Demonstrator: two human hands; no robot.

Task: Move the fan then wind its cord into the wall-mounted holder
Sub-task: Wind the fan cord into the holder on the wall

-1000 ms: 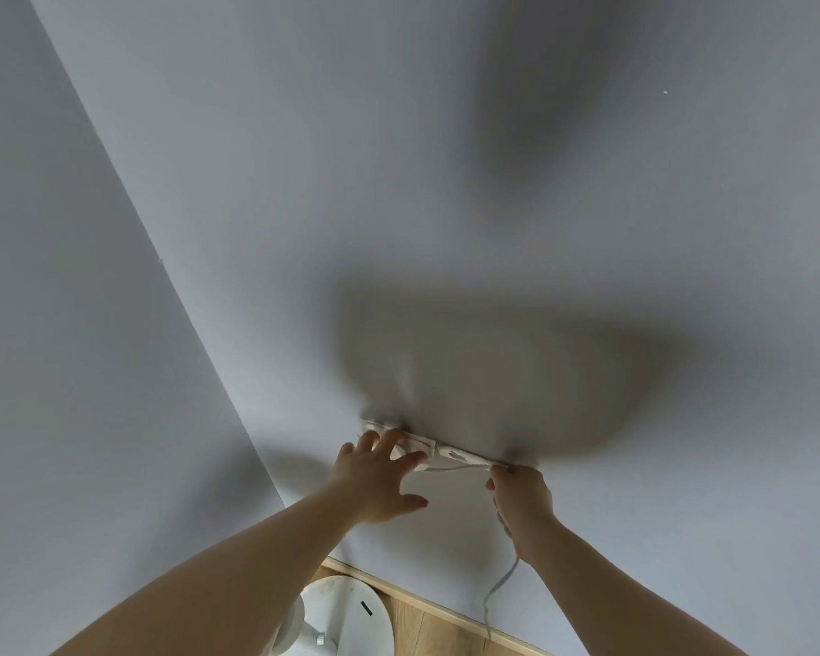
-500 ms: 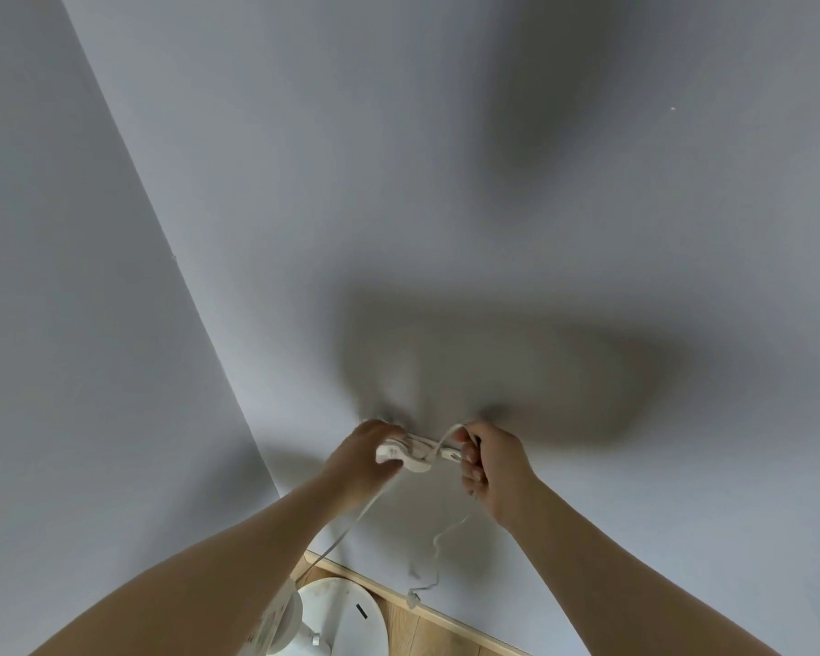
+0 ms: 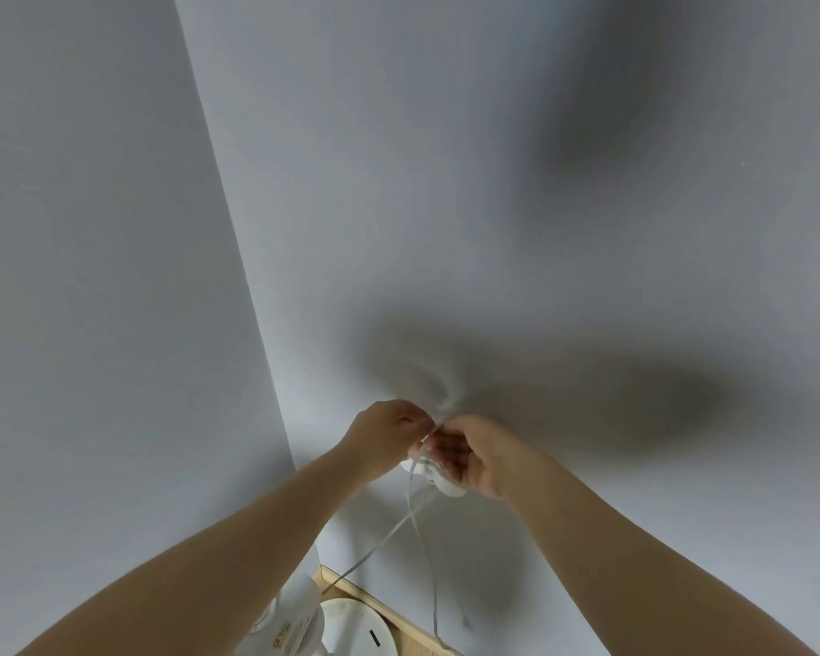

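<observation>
Head view, lower centre: left hand (image 3: 383, 435), right hand (image 3: 481, 459) pinched thin white cord (image 3: 415, 506) in curled fingers (image 3: 446, 454) at white wall-mounted holder (image 3: 446, 486); cord seemed light, limp; grip near holder.

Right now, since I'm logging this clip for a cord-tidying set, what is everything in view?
thin white power cord: one, white, two strands hanging below the hands
white plastic cord holder: one, white, against the wall under the right hand, mostly hidden
white pedestal fan: one, white, floor, bottom edge
wooden floor strip: one, light brown, below the wall
grey-white walls: two, grey-white, meeting in a corner at left
left hand: one, pinches the cord
right hand: one, fingers curled over the holder
</observation>
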